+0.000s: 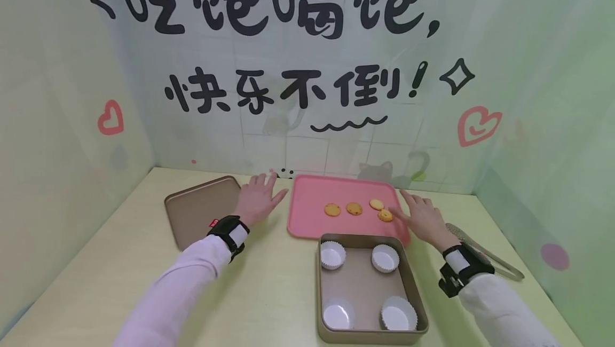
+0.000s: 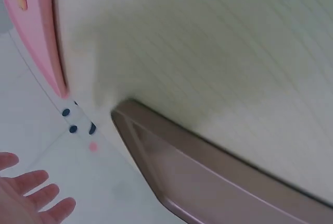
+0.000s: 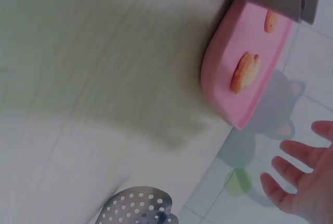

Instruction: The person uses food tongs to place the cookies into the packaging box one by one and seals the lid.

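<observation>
My left hand [image 1: 258, 198] hovers with spread fingers between a shallow brown baking tray [image 1: 202, 208] and a pink tray [image 1: 307, 203]. In the left wrist view its fingers [image 2: 39, 185] are straight and hold nothing. The right hand [image 1: 425, 218] reaches over the right end of the pink tray, fingers extended; in the head view its thumb overlaps the tray near a cookie [image 1: 385, 215]. Several round cookies lie in a loose row on that tray. In front stands a deep brown square pan [image 1: 355, 283], with a white paper baking cup [image 1: 385, 258] in each corner.
A perforated metal skimmer [image 3: 135, 206] lies to the right of the right hand, its handle [image 1: 499, 264] pointing toward the front right. A wall with printed lettering [image 1: 307, 91] rises behind the pale wooden table [image 1: 259, 293], and side walls flank it.
</observation>
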The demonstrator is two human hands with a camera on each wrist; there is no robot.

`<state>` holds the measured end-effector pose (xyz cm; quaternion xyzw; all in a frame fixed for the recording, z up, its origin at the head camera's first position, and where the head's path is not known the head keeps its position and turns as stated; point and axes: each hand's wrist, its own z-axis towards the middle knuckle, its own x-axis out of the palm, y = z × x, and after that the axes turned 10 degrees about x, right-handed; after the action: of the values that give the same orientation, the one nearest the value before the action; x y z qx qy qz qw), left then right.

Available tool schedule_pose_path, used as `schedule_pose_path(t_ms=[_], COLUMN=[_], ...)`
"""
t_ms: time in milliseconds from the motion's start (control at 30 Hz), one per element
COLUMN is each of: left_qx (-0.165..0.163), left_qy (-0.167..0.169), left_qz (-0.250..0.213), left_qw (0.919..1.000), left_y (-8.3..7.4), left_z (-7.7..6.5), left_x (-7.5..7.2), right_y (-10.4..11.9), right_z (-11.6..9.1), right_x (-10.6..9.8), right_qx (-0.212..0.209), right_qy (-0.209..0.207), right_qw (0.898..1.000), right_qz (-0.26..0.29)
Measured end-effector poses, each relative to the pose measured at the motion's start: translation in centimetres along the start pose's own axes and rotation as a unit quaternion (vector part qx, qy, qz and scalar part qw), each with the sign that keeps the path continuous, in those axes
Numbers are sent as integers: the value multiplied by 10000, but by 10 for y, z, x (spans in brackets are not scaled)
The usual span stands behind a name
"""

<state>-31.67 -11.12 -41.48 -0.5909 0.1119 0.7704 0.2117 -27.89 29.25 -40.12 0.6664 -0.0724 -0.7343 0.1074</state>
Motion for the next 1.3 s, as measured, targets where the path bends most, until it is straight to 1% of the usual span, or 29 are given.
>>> schedule_pose_path(t_ms=[100,200,267,333,400,500,667,733,800,900,1033,1167,1300], left_qx=[583,963,1179,1404,1589,1756,1764,1747,1802,2026,2224,2146,2112], left_qy=[20,135,263,421,584,699,801,813,779,686,703,821,786], left_qz=[-229,-605,-907,-1125,-1256,-1261,-1217,-1301,-1369,-1310,-1209,-1247,-1174], left_qw=[9980,9934,9885,9828,9775,9739,9735,9726,9709,9680,9649,9652,9672], left_y=[-23,-46,-60,-72,-82,-91,-95,-95,-96,-97,-98,-96,-91], left_z=[0,-2,-4,-6,-7,-10,-14,-14,-14,-14,-14,-15,-16], left_x=[1,2,3,4,6,9,16,18,18,16,13,11,9], right_y=[4,7,9,10,10,8,3,2,1,3,7,11,16], right_z=[-10,-18,-22,-25,-28,-31,-36,-37,-37,-37,-37,-36,-35], right_x=[-2,-1,0,1,2,2,5,6,7,7,9,10,11], right_qx=[-163,-299,-406,-487,-595,-683,-744,-810,-891,-1011,-1145,-1374,-1510], right_qy=[162,493,686,841,889,923,1047,1068,1062,1044,971,920,946], right_qw=[9991,9953,9923,9900,9891,9890,9879,9872,9864,9847,9832,9799,9768], right_qz=[358,775,951,1019,1012,935,866,868,889,957,1037,1119,1191])
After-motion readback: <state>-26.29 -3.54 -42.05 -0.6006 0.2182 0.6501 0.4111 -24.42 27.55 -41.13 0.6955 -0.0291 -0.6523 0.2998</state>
